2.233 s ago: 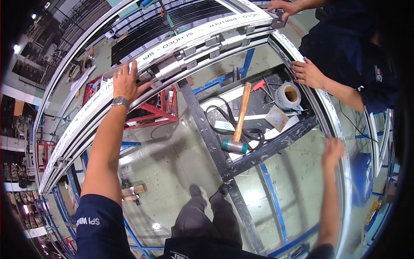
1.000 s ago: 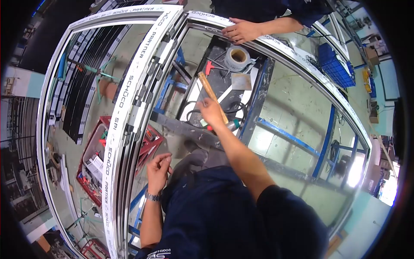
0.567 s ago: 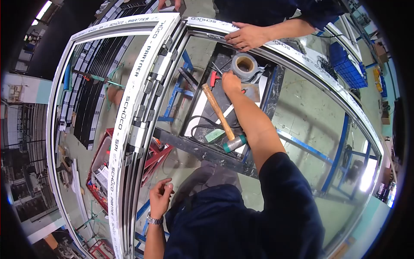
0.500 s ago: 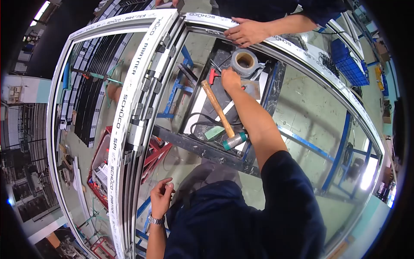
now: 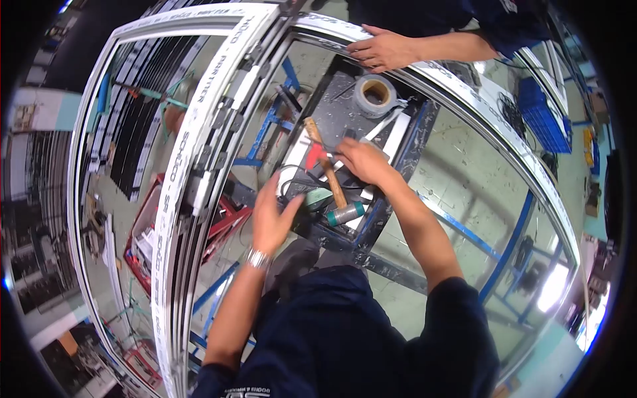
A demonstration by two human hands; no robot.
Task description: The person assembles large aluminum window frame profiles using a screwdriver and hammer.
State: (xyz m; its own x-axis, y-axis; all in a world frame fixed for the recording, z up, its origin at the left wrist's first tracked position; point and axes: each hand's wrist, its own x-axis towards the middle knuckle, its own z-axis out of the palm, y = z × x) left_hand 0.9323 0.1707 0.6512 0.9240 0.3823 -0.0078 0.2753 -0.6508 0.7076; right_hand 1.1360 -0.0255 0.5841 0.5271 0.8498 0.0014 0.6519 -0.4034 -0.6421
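My right hand is closed on the shaft end of a red-handled tool, which is blurred and hangs over the hammer handle. My left hand, with a metal watch on its wrist, is raised with thumb and fingers apart, left of the hammer and holding nothing. Below lies the hammer, with a wooden handle and a green-and-grey head, on a dark tray. A roll of grey tape lies farther up the tray, and a green block is partly behind my left thumb.
White-taped window frames stand left and run across the top and right. A co-worker's hand rests on the top frame. A red toolbox with tools is at left, a blue crate at upper right, and blue stand bars at right.
My right hand has drawn the red-handled tool down toward me, off the tray's upper part. My left hand has risen from low left to beside the tray, its fingers spreading. The view has shifted slightly.
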